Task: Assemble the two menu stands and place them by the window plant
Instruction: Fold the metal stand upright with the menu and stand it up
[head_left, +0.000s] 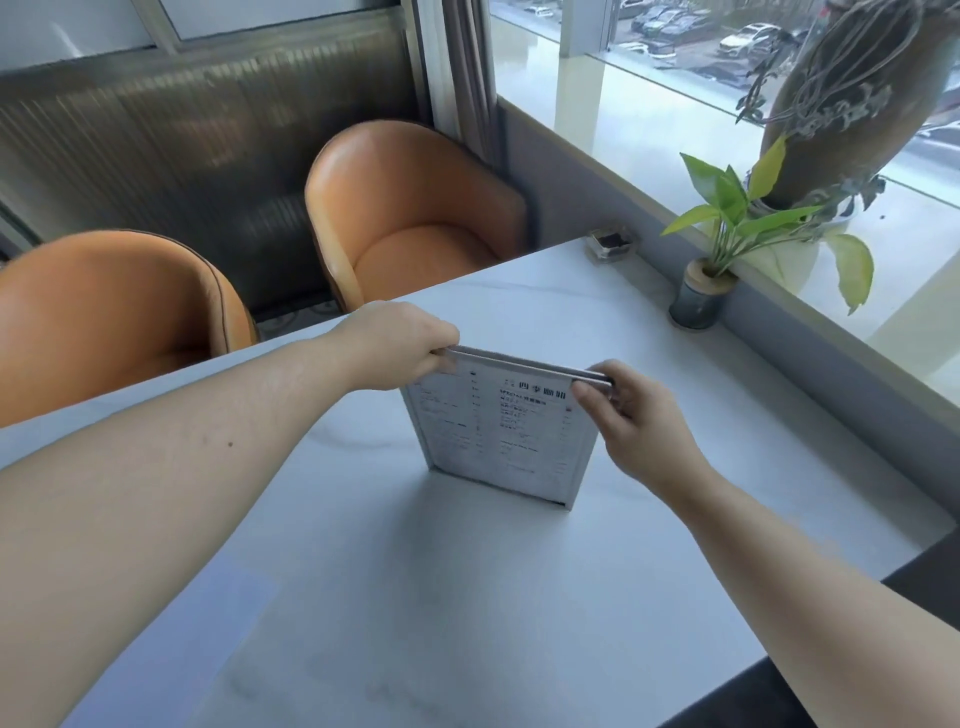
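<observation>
Pale marble-look table (467, 597) by a big window, two orange chairs (415, 218) tucked in at its far edge, and the action sits right in the middle of the tabletop. One menu stand (501, 434) is up on its bottom edge, printed face toward the camera, its long top edge running left to right between the two hands. Left hand (400, 345) has its fingers closed on the top left corner; right hand (636, 415) pinches the top right corner, fingertips curled over the rim. Looks like two panels pressed together along that top edge, though I can't be sure. Only one stand can be seen. Where's it headed? The plant (727, 228) in its small pot stands at the far right edge against the window, so the right hand is nearer and the carry runs forward and right. Writing: large Chinese characters head the sheet, too blurred to read.
</observation>
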